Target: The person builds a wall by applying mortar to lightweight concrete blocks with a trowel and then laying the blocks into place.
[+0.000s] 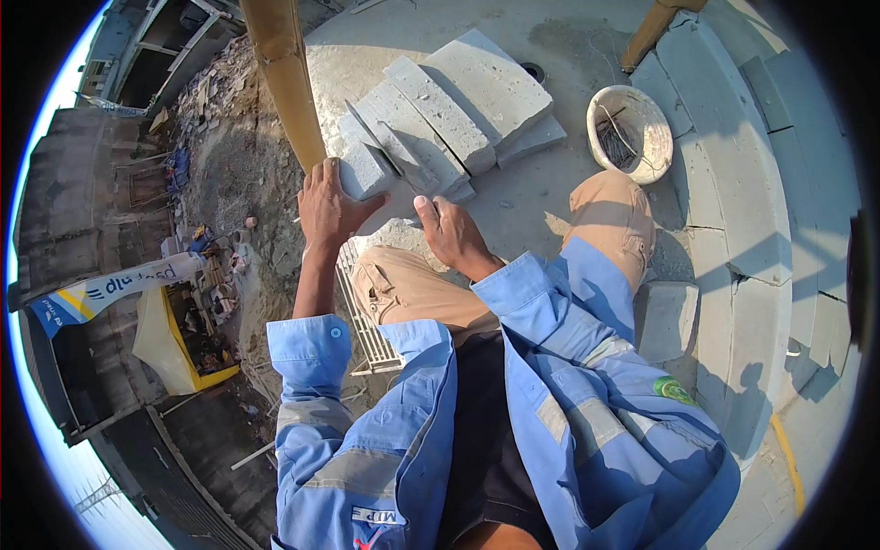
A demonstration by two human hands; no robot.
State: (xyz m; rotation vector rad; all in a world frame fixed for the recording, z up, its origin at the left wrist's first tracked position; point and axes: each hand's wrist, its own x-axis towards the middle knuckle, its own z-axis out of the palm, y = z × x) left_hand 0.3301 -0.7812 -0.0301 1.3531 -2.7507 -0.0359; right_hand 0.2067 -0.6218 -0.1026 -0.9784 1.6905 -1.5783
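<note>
My left hand (pixel 328 213) grips the near end of a pale grey concrete block (pixel 361 172), fingers along its left side and thumb across the near face. In my right hand (pixel 451 236) is the handle end of a hand saw, mostly hidden by the closed fingers, with the thumb pointing forward. The thin grey saw blade (pixel 400 154) points away from me, standing on edge beside the held block. Several more pale blocks (pixel 488 87) lie stacked just beyond the blade, some tilted against each other.
A whitish bucket (pixel 662 151) with thin rods inside stands at right. A block wall (pixel 724 174) runs along the right. A bamboo pole (pixel 282 82) rises close to my left hand. Beyond the floor's left edge, rubble ground (pixel 247 137) lies lower. A metal grille (pixel 371 335) lies by my leg.
</note>
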